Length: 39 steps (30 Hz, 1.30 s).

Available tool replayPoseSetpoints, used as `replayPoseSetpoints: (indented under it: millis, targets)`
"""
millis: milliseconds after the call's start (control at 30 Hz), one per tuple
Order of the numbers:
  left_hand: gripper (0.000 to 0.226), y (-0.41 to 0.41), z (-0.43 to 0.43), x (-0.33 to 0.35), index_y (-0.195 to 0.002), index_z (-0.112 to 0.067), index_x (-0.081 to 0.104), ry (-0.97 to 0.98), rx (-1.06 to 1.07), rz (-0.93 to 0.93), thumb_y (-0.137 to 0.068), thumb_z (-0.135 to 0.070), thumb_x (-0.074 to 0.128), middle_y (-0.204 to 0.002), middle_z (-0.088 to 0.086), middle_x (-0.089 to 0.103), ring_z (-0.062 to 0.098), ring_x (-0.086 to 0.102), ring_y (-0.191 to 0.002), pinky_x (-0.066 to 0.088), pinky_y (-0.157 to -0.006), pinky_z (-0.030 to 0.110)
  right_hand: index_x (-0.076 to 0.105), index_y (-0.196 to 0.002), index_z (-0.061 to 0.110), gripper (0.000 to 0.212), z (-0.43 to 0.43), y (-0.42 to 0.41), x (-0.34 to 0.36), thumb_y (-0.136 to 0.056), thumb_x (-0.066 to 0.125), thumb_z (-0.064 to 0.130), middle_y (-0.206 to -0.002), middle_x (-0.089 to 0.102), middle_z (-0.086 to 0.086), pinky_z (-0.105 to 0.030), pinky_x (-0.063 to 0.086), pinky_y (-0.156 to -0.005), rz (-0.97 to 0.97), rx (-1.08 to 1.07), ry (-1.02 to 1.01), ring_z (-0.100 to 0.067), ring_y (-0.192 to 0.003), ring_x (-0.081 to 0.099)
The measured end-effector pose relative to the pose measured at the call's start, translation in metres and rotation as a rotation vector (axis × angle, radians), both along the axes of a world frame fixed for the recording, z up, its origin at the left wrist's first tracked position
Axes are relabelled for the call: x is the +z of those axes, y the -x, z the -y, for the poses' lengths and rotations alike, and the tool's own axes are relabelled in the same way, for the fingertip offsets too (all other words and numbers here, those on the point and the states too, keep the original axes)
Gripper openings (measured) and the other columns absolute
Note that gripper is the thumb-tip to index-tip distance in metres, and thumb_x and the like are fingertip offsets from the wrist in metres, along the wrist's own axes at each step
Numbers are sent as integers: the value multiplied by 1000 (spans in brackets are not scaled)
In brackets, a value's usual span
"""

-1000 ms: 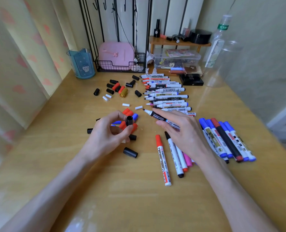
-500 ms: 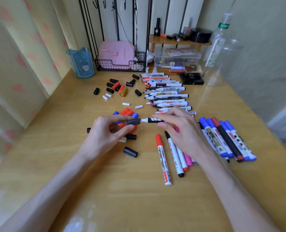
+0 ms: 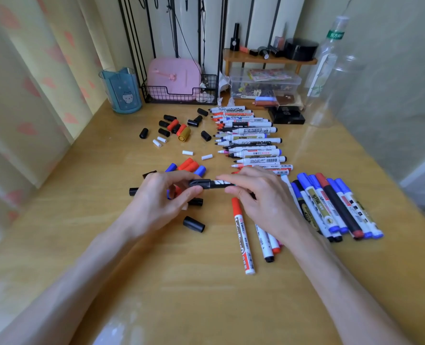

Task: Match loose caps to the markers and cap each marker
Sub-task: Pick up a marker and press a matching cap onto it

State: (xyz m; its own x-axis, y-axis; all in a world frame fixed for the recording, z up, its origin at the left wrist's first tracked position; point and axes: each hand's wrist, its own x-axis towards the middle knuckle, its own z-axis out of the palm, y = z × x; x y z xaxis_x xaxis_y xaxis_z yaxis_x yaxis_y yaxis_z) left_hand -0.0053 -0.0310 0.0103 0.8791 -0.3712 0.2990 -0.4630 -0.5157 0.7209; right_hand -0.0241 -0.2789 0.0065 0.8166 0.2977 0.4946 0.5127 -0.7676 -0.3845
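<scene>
left hand (image 3: pixel 161 197) around black cap (image 3: pixel 201 183), right hand (image 3: pixel 258 197) around marker (image 3: pixel 220 183), plain tabletop (image 3: pixel 206 300) nearer

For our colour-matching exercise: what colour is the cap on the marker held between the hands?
The cap is black, seen best in the head view.

On my tan wooden worktop (image 3: pixel 206 307), loose cylindrical plastic caps (image 3: pixel 172 125) lie left of the uncapped white-barrelled markers (image 3: pixel 251 143); capped plastic markers (image 3: pixel 330 207) lie right.
</scene>
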Motion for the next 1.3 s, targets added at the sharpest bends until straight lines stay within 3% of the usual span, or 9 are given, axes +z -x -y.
replayPoseSetpoints:
  millis: [167,267,433,633,800,933,1100,1233,1300]
  targets:
    - [17,-11,-14,0,-111,-41,72,-146,-1,96,-95,-37,69,-108,-21,66,7,61,-106,45,-85,27,74,-127,29,29,10,-1,0,-99,68,21,-94,64,10,-44,49,-89,31,-140,5,-13,-98,58]
    - [22,-12,-14,-7,-116,-40,74,-192,-6,112,-95,-36,70,-114,-18,61,10,55,-113,43,-91,27,75,-126,29,29,12,-1,-3,-99,69,20,-87,52,18,-44,49,-87,28,-147,8,-10,-89,52]
    - [31,-10,-8,-15,-124,-35,72,-264,-24,187,-94,-29,74,-115,-16,58,8,51,-103,44,-92,24,74,-125,30,29,6,2,-2,-98,70,20,-89,59,12,-45,49,-87,18,-127,24,-13,-97,58]
    - [20,-11,-15,-11,-102,-41,75,-304,-126,190,-87,-31,83,-111,-17,51,9,54,-102,41,-88,18,74,-126,31,29,7,1,-3,-99,70,19,-88,56,13,-44,49,-89,3,-134,24,-9,-93,54]
    - [18,-12,-14,-17,-103,-35,76,-336,-102,183,-87,-31,82,-111,-16,54,12,53,-105,48,-93,33,74,-126,31,30,8,1,-3,-99,71,19,-88,55,14,-45,49,-88,0,-129,19,-10,-90,53]
    - [16,-8,-8,-8,-110,-30,67,-134,-92,144,-96,-37,69,-112,-16,65,11,60,-107,47,-91,25,74,-127,31,31,9,1,-2,-99,69,17,-93,61,11,-45,48,-91,13,-126,5,-14,-96,57]
    - [24,-6,-4,-6,-110,-29,62,27,-17,43,-92,-41,74,-95,-12,75,19,67,-77,51,-71,26,74,-126,30,33,6,2,1,-97,71,14,-94,61,9,-39,44,-90,62,-92,-15,-13,-98,55]
    - [27,-6,-4,-5,-101,-24,71,89,18,5,-83,-42,79,-89,-21,74,9,70,-78,46,-72,13,76,-124,29,32,5,1,-2,-96,72,16,-94,61,9,-42,44,-87,65,-69,-4,-14,-95,55]
    - [26,-4,-3,-3,-100,-23,73,100,5,5,-83,-42,79,-88,-23,74,9,72,-83,50,-75,17,76,-124,28,31,4,1,-3,-96,73,17,-93,61,8,-43,45,-85,58,-52,-3,-17,-95,57]
